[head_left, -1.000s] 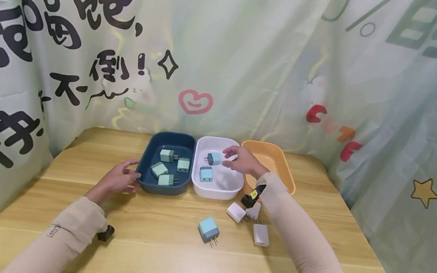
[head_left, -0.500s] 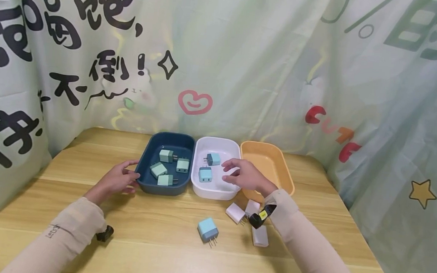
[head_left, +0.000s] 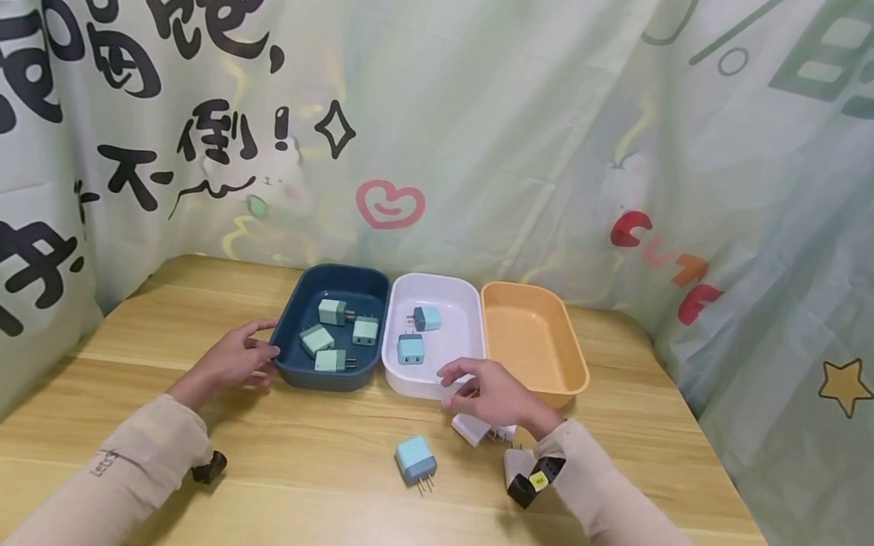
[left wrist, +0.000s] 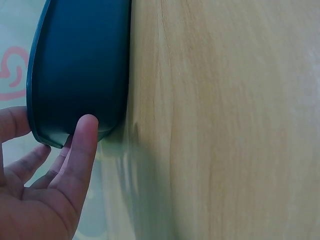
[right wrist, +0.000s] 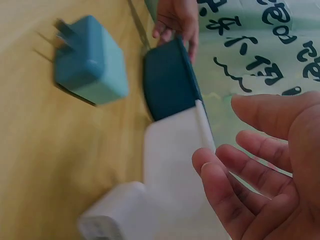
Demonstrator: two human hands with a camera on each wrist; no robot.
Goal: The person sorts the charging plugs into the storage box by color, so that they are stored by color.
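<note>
My right grip (head_left: pixel 493 393) had drawn back from inside the white tray (head_left: pixel 451 341) to its near edge, empty and spread, thumb apart from the fingertips, while my left grip (head_left: pixel 236 357) rested with fingers extended against the navy tray (head_left: pixel 325 381). I took this for the reach between plugs: the loose blue plug (head_left: pixel 415 457) lay on the worktop (head_left: pixel 281 481) nearer me, prongs my way, so the next move likely called for lowering my right grip and pinching its body, avoiding the prongs.
</note>
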